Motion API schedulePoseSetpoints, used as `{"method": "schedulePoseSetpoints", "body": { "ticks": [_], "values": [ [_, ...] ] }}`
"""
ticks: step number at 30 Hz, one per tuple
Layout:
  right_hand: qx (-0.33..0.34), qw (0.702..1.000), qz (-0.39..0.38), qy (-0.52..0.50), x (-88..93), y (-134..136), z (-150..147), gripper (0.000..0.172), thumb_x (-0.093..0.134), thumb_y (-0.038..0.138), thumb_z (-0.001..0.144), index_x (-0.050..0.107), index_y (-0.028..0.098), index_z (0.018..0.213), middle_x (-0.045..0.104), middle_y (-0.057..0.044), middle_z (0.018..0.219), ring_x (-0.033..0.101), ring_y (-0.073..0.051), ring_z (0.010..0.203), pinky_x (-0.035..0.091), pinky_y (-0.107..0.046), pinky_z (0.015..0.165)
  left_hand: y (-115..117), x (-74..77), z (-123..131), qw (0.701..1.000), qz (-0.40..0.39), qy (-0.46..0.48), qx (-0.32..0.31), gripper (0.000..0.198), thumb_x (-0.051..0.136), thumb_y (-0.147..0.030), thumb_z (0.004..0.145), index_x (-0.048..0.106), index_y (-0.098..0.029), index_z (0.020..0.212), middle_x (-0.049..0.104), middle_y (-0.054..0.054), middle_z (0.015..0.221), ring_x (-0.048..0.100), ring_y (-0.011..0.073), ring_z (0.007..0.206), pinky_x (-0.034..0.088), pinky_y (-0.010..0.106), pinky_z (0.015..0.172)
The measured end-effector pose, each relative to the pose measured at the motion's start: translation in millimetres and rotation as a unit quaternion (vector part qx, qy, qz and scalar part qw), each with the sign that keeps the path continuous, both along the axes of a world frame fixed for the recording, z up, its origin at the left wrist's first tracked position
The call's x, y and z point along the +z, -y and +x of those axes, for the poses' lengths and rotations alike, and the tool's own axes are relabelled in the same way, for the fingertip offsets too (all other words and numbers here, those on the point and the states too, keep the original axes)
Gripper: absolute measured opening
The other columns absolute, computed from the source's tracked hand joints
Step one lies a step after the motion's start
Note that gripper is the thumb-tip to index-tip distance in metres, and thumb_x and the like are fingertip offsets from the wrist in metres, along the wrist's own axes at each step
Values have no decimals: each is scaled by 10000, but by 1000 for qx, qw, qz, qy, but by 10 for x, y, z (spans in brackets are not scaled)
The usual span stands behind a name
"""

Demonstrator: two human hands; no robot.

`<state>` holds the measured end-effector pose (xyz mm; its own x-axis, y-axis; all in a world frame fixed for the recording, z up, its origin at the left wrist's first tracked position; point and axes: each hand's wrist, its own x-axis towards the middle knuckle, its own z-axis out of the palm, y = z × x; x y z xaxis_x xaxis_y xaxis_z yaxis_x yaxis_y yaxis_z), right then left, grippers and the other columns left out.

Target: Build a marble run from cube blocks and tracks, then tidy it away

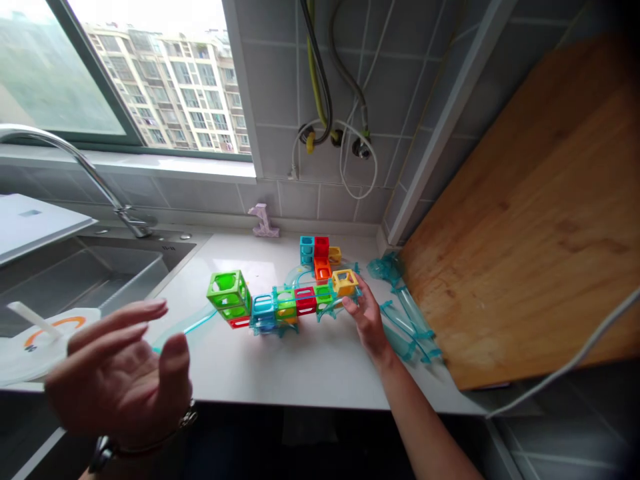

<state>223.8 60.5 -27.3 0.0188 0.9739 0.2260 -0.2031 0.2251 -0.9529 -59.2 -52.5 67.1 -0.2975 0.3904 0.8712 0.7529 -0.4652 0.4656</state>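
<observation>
A toy marble run of coloured hollow cubes (287,301) and clear teal track pieces stands on the white counter (300,367). My right hand (367,317) reaches to its right end, fingers touching the yellow cube (345,281) there. My left hand (120,370) hovers palm up near the counter's front left edge, fingers apart and holding nothing. A green cube (229,292) forms the left end, and a teal ramp (190,325) runs down from it toward my left hand.
Loose clear teal tubes (407,320) lie right of the toy. A large wooden board (540,227) leans against the right wall. A sink (75,280) with a faucet (75,160) is at left; a white plate (30,343) rests on its front. Hoses hang on the tiled wall.
</observation>
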Motion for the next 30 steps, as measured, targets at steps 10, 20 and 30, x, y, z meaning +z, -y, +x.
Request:
{"method": "schedulePoseSetpoints", "body": {
  "ticks": [10,20,30],
  "values": [
    [8,1000,3,6,-24,-18,-5,692,751,449,845,523,262,1471,623,-75,1440,609,-288,1294,477,-452,1117,-41,115,347,918,-214,-263,-207,232,608,-214,939,714,-302,1125,765,49,1129,692,287,1160,582,489,1010],
    [15,1000,10,-8,-120,-93,1,787,822,437,772,519,258,1477,592,-100,1472,608,-310,1304,538,-448,1059,-1336,77,740,775,-486,-366,-170,403,658,-403,899,693,-173,1228,767,161,1121,732,333,1036,569,396,851],
    [20,999,34,-4,-205,-125,-26,861,888,344,685,525,284,1464,640,-101,1412,657,-296,1247,537,-486,1075,-1329,96,666,780,-478,-342,-215,337,581,-368,919,702,-177,1169,790,125,1120,750,287,1010,567,369,868]
  ]
}}
